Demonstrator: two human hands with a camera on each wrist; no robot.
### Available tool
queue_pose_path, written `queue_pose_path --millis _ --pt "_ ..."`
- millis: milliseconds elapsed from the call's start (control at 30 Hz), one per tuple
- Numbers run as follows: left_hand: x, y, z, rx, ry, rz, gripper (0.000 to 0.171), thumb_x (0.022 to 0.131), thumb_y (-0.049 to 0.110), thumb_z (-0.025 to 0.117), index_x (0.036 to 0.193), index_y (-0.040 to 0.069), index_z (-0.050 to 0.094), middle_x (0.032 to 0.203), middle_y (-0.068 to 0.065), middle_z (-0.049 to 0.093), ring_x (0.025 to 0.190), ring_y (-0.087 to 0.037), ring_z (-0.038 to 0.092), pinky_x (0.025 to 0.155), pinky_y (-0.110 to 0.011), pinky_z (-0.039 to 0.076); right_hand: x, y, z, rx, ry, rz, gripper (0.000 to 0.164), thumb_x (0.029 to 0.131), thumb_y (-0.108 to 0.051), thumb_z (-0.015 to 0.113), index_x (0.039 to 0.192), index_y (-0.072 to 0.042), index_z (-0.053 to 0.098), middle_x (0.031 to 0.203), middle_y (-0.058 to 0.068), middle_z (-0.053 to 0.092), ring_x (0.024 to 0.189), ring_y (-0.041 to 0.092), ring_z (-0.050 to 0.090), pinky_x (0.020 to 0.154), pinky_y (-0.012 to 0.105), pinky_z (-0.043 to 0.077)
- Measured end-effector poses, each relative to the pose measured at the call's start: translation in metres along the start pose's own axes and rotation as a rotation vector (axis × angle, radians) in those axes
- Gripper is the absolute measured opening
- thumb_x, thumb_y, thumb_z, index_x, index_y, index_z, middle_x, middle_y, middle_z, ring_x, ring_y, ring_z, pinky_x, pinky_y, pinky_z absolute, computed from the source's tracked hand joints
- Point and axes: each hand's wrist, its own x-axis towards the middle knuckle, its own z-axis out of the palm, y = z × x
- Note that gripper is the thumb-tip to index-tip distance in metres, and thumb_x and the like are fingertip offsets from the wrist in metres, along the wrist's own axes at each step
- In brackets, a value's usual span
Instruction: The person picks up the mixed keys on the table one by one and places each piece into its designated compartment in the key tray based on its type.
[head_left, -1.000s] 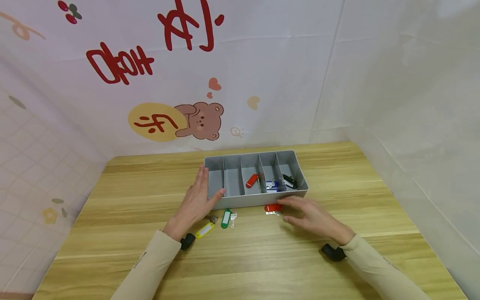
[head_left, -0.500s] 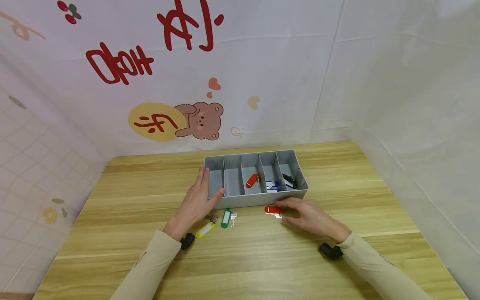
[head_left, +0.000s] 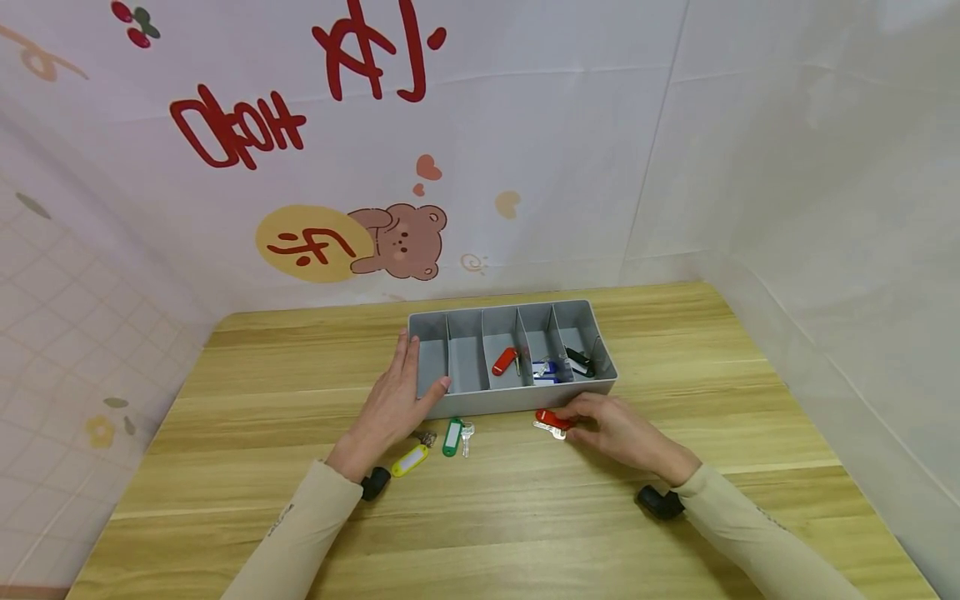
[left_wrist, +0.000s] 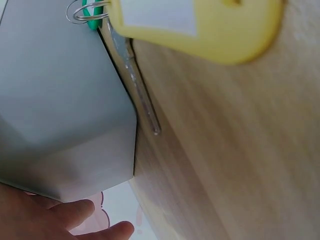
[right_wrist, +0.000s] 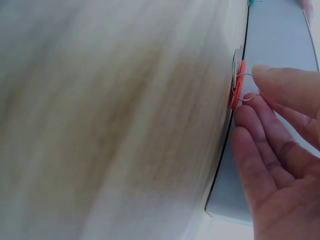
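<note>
The head view shows a grey box [head_left: 495,403] with five compartments on a wooden table [head_left: 487,517]. The left hand [head_left: 390,396] lies against the box's left end, fingers straight and together, thumb spread apart from them over the front rim. The right hand [head_left: 618,429] pinches a red key tag [head_left: 551,418] at its right end; the right wrist view shows thumb and fingers at its metal ring [right_wrist: 256,95]. The tag and its key [head_left: 550,431] are just in front of the box, outside it.

Near the left hand, a green key tag [head_left: 452,437] and a yellow key tag [head_left: 410,459] lie on the table. Counting from the left, the third compartment holds another red tag [head_left: 505,362], the fourth blue tags [head_left: 550,367], the fifth a black tag [head_left: 578,361].
</note>
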Motion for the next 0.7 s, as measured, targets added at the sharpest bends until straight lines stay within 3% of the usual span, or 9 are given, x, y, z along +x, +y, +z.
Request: queue_pose_path --millis 400,700 --pt "-0.0008 -0.0003 0.0001 0.001 0.005 -0.003 0.095 0.104 0.059 0.050 0.164 -0.003 0.012 0.173 -0.017 -0.005 0.135 -0.050 0.050 0.107 -0.063 0.042 -0.0005 0.0010 -0.0002 -0.007 0.016 -0.004 0.014 0.089 -0.003 0.080 0.100 -0.011 0.078 0.094 -0.006 0.071 0.084 0.008 0.063 0.076 0.032 0.056" --pt "-0.0008 -0.0002 -0.0004 0.001 0.011 0.007 0.094 0.104 0.059 0.050 0.164 -0.003 0.013 0.172 -0.020 -0.001 0.132 -0.050 0.053 0.104 -0.062 0.045 0.0002 0.0025 0.0006 0.005 0.007 0.020 0.017 0.088 0.000 0.079 0.093 -0.016 0.076 0.090 -0.012 0.070 0.082 0.005 0.063 0.076 0.032 0.056"
